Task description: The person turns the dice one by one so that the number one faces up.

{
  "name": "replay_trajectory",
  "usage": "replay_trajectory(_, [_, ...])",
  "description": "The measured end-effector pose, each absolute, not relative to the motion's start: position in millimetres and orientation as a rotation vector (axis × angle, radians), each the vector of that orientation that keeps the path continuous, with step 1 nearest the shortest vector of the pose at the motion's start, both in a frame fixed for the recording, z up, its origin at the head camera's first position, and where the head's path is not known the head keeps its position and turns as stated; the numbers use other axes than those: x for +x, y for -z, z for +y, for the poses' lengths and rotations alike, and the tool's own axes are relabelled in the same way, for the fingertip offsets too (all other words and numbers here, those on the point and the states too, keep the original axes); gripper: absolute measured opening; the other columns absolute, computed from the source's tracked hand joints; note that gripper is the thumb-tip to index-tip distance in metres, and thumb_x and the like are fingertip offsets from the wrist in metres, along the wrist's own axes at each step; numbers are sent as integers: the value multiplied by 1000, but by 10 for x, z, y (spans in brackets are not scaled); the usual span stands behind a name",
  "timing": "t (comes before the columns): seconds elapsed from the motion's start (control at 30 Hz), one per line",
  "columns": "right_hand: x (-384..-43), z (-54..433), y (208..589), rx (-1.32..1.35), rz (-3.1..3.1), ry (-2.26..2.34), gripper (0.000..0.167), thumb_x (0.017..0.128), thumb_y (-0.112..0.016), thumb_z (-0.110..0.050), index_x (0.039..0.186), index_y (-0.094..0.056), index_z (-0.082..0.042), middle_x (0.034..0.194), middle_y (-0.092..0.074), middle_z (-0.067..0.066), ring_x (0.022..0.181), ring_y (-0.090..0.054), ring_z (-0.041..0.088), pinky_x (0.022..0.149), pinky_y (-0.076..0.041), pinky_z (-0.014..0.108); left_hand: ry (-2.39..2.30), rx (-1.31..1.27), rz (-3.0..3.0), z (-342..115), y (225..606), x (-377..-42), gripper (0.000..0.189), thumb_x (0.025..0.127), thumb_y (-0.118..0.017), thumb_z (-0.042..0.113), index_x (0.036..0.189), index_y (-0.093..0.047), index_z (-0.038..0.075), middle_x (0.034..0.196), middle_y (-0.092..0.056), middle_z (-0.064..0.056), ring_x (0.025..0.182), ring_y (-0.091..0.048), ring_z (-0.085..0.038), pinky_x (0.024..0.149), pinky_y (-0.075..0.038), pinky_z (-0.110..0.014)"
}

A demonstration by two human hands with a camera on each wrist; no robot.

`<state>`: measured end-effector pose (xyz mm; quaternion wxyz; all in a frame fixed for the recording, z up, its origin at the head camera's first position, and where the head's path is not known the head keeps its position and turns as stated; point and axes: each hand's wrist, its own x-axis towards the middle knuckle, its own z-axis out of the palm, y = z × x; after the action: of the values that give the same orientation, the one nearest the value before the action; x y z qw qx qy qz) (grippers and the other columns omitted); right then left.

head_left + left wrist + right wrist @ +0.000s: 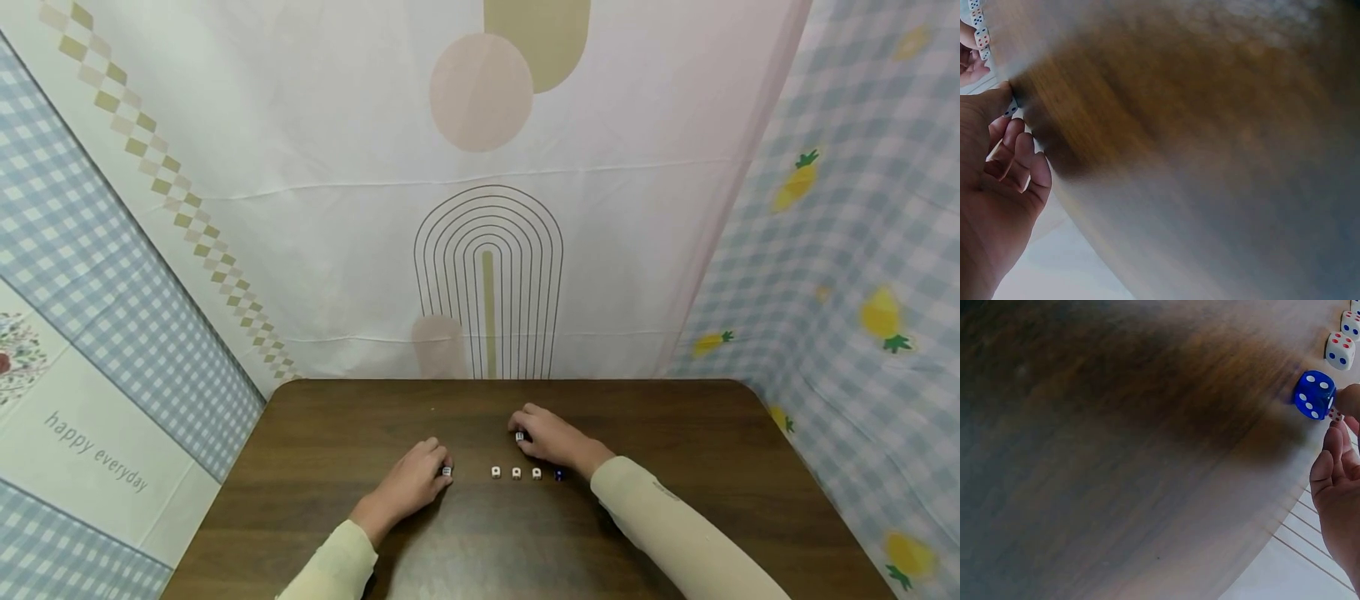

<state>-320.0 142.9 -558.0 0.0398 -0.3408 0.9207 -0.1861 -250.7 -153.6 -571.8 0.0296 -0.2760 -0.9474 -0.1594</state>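
Observation:
On the dark wooden table (pixel 675 433) my left hand (pixel 441 467) pinches a white die (pixel 447 472) at its fingertips; the left wrist view shows that die (pixel 1011 110) between thumb and curled fingers (pixel 1019 147). My right hand (pixel 522 430) pinches another white die (pixel 519 436) farther back. In the right wrist view this die (pixel 1335 414) shows red pips beside the fingers (pixel 1329 469). Between the hands runs a row of three white dice (pixel 516 472), ended on the right by a blue die (pixel 558 474), which appears close up as the blue die (pixel 1314 394).
Patterned cloth walls (pixel 487 250) close in the table at the back and on both sides. The table's back edge (pixel 510 381) lies just beyond the hands. Bare wood spreads to the left (pixel 322 450) and right of the dice.

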Motion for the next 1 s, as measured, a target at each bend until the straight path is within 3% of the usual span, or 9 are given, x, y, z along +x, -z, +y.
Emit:
replay_trajectory(0.33, [-3214,1458,5644,-1080,2828,631,14,95,-72,-9,105,-62,-12,104,-59,0,92,-58,13,82,-54,33,481,-861,-2901,-1536,5718,-2509,16,93,-78,21,92,-63,18,89,-49,8,82,-48,-11,74,-46,-29])
replay_trajectory(1.0, [-3213,1463,5641,-1062,2835,650,13,93,-72,-7,102,-63,-12,101,-59,0,91,-57,13,81,-53,34,491,-870,-2886,-1532,5711,-2502,14,93,-78,20,94,-64,17,90,-51,8,83,-50,-11,76,-48,-30])
